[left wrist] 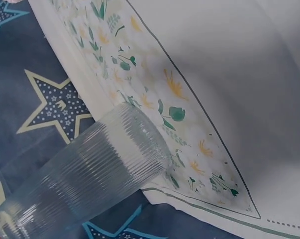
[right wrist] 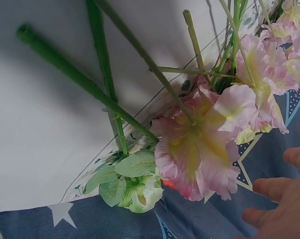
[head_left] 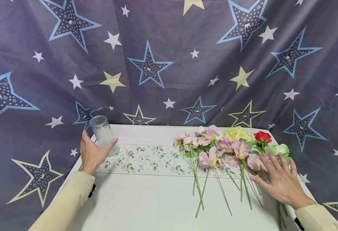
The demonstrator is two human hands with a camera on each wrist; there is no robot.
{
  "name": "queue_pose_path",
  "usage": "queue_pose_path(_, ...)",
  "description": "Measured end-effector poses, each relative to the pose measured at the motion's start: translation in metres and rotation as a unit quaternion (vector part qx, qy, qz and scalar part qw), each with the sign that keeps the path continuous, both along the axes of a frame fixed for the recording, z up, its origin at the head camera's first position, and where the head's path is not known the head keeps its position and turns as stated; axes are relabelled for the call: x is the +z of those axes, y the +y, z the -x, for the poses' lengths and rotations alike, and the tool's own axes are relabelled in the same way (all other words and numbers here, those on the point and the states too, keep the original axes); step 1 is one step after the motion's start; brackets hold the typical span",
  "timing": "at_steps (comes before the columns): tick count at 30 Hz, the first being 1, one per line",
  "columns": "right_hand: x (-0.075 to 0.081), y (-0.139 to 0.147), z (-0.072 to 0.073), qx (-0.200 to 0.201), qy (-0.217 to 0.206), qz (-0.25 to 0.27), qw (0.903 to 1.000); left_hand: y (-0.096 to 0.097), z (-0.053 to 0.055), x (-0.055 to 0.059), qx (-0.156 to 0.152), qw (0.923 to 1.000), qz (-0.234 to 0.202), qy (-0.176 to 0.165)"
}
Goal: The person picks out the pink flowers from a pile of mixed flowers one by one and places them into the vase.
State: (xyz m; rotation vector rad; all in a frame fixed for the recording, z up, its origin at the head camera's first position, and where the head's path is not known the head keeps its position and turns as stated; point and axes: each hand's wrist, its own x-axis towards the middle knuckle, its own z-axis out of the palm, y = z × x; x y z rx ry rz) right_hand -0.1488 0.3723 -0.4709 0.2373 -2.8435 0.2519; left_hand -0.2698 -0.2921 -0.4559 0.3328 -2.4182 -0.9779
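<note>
A clear ribbed glass vase (head_left: 103,131) stands at the left end of the floral band on the table. My left hand (head_left: 95,154) is beside it, thumb toward its right side and fingers up along its left; whether they touch the glass is unclear. In the left wrist view the vase (left wrist: 85,174) shows vertical ribs, and the hand is almost out of sight. My right hand (head_left: 282,181) is spread over the right end of a row of artificial flowers. Nearest to it are a pink-and-yellow flower (right wrist: 197,149) and a pale green bloom (right wrist: 142,194).
Pink flowers (head_left: 210,157), a yellow flower (head_left: 236,132) and a red rose (head_left: 262,137) lie with green stems toward the front of the white table (head_left: 145,199). A star-patterned cloth (head_left: 169,86) hangs behind and around the table.
</note>
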Motion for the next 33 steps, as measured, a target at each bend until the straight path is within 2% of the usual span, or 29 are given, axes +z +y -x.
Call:
queue_pose_path(4,0.001,0.001,-0.002,0.000,0.001,0.000,1.0000,0.000,0.008,-0.001,0.007,0.9999,-0.009,-0.005)
queue_pose_path(10,0.000,0.002,-0.003,0.001,0.001,0.001,1.0000,-0.001,0.021,0.002,0.009,0.9994,-0.013,-0.032)
queue_pose_path(15,-0.002,0.001,-0.004,0.007,0.007,0.003,0.9999,-0.002,0.027,0.005,0.017,0.9988,-0.007,-0.045)
queue_pose_path(21,-0.001,0.001,-0.007,0.005,0.008,0.007,0.9999,-0.003,0.034,0.006,0.031,0.9975,-0.025,-0.059)
queue_pose_path(29,-0.001,0.000,-0.006,0.008,0.010,0.003,0.9999,-0.005,0.037,0.007,0.049,0.9962,-0.043,-0.058)
queue_pose_path(33,-0.001,0.001,-0.007,0.007,0.014,0.002,0.9999,-0.005,0.041,0.008,0.049,0.9963,-0.056,-0.044)
